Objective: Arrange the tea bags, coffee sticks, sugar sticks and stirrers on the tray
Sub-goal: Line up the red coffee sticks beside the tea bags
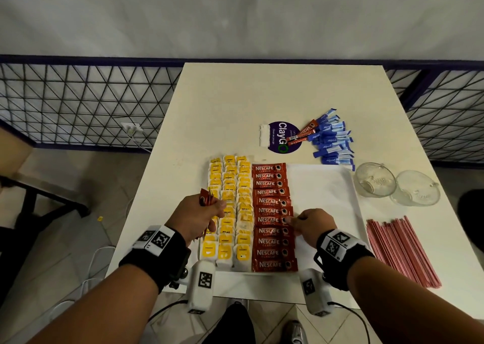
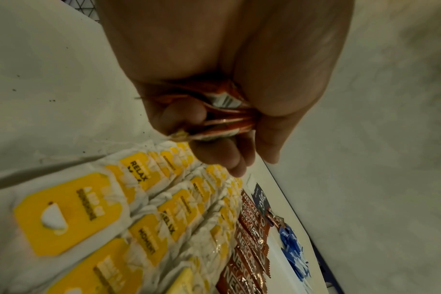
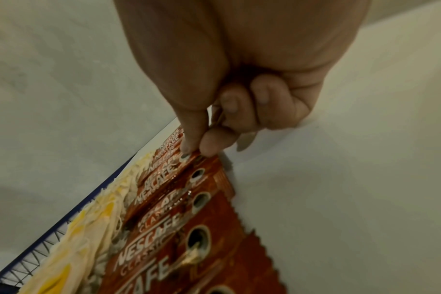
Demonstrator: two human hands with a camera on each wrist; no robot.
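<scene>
Both wrists carry black straps with white marker blocks at the near table (image 1: 217, 102) edge. Left hand (image 1: 197, 218) hangs over the tea bags (image 1: 230, 212), fingers curled tight round a small bundle of red coffee sticks (image 1: 205, 199); the left wrist view shows several packets clamped in the fist, exact count not readable. Right hand (image 1: 313, 224) pinches the right end of 1 Nescafe stick in the laid column (image 1: 272, 215), thumb and forefinger (image 3: 212, 143) closed on its edge, remaining fingers curled.

White tray (image 1: 324, 194) holds 3 columns of yellow-tagged tea bags on its left side, overlapping too closely to count. Directly beside them, touching, runs 1 column of 11 visible Nescafe sticks. Right portion of the tray is bare white.

Off the tray: a loose heap of blue sugar sticks (image 1: 332, 140) lies beyond its far right corner, number not countable; 2 or 3 red coffee sticks (image 1: 301, 134) lie against that heap, partly over a purple round sticker (image 1: 281, 136). 2 clear glass bowls (image 1: 395, 186) stand right of the tray, touching each other. Pink stirrers (image 1: 400, 252) lie in 1 spread bundle near the right table edge.
</scene>
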